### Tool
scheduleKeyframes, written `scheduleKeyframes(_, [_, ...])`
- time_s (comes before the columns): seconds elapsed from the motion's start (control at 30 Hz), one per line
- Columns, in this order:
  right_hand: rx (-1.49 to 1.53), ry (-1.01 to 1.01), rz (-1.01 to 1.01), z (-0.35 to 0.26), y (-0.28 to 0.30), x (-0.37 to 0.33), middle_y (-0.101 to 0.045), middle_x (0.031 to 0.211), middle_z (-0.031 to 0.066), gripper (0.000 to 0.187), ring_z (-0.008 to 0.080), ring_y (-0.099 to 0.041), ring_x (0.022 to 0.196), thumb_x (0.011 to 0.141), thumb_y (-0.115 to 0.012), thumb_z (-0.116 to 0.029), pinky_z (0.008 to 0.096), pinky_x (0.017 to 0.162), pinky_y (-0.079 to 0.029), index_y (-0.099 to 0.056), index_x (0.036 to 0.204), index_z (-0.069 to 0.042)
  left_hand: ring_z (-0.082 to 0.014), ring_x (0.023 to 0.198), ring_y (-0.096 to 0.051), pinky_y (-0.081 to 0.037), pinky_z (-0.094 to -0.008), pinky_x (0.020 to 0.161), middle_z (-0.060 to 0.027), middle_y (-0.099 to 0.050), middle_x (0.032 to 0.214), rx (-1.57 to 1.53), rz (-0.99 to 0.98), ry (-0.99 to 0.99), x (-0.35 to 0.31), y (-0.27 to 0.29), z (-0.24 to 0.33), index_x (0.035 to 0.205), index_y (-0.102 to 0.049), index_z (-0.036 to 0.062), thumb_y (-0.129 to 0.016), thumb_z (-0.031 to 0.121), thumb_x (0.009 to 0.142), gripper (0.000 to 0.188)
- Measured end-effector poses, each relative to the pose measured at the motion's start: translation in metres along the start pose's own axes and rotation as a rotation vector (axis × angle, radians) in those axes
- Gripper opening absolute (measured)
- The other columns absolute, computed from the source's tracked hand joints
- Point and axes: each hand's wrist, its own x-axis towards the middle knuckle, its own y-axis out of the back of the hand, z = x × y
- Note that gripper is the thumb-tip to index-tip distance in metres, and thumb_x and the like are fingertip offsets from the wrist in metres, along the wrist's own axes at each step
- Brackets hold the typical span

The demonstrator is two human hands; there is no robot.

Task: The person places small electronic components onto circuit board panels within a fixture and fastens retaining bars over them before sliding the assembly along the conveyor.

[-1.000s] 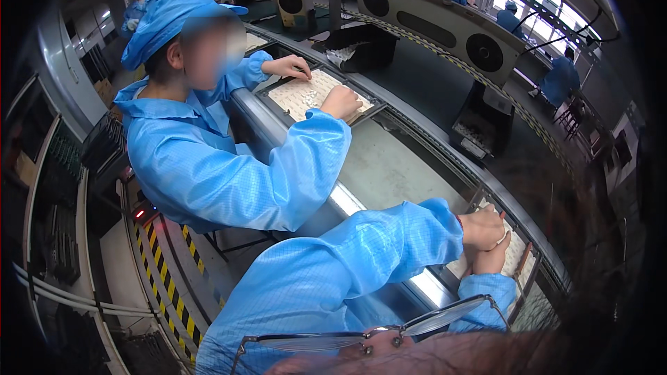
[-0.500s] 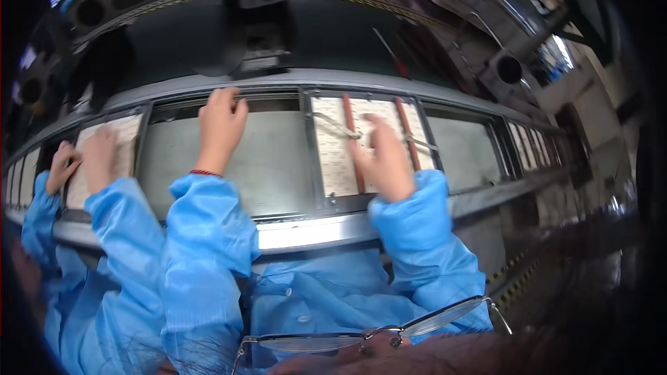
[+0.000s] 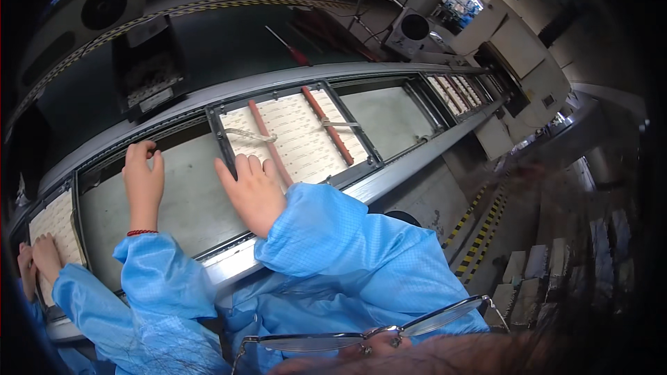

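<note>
My left hand (image 3: 144,184), with a red bracelet at the wrist, hovers over the bare grey plate (image 3: 184,194) close to the line's far rail. Its fingers are bent with the thumb apart, and nothing shows in them. My right hand (image 3: 253,194) is at the near left corner of a dark-framed white panel (image 3: 295,121), thumb and fingers spread and no object in it. Whether its fingertips touch the panel is unclear. Two reddish-brown bars (image 3: 262,128) cross the panel. A pale strap (image 3: 243,135) lies at the left bar, another strap (image 3: 340,124) at the right one.
At the far left, a co-worker's hands (image 3: 47,257) are on another white panel (image 3: 59,226). More barred panels (image 3: 455,94) lie farther along the line to the right. Beyond the rail are a dark box (image 3: 149,73) and a red-handled tool (image 3: 299,55).
The view has swung right, so the line slants across it. My right hand has moved from above the panel's middle toward its near left corner. My left hand stays over the grey plate.
</note>
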Motion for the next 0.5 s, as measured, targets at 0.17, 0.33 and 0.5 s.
scheduleKeyframes(0.17, [-0.021, -0.008, -0.035, 0.019, -0.012, -0.001, -0.052, 0.096, 0.0098, 0.054, 0.027, -0.053, 0.094, 0.085, -0.051, -0.008, 0.0426, 0.08, -0.039, -0.049, 0.139, -0.01, -0.0272, 0.088, -0.062, -0.047, -0.039, 0.079, -0.0107, -0.06, 0.092, -0.007, 0.014, 0.02, 0.004, 0.007, -0.011, 0.097, -0.063, 0.0036, -0.063, 0.01, 0.085, 0.014])
scheduleKeyframes(0.33, [-0.148, -0.217, -0.172, 0.106, -0.001, -0.022, -0.052, 0.105, 0.012, 0.058, 0.028, -0.052, 0.102, 0.086, -0.055, -0.01, 0.0458, 0.085, -0.039, -0.043, 0.143, -0.017, -0.0282, 0.088, -0.06, -0.046, -0.0388, 0.078, -0.0105, -0.059, 0.091, -0.007, 0.027, -0.016, 0.0, -0.002, 0.005, 0.096, -0.063, 0.0043, -0.062, 0.01, 0.086, 0.012])
scheduleKeyframes(0.5, [-0.273, -0.484, -0.191, 0.198, -0.012, -0.042, -0.049, 0.113, 0.016, 0.081, 0.034, -0.05, 0.109, 0.077, -0.069, -0.017, 0.0492, 0.091, -0.038, -0.033, 0.15, -0.017, -0.0292, 0.088, -0.059, -0.043, -0.0396, 0.077, -0.0103, -0.057, 0.092, -0.028, 0.044, -0.031, -0.002, -0.002, -0.009, 0.095, -0.061, 0.0047, -0.061, 0.008, 0.085, 0.011])
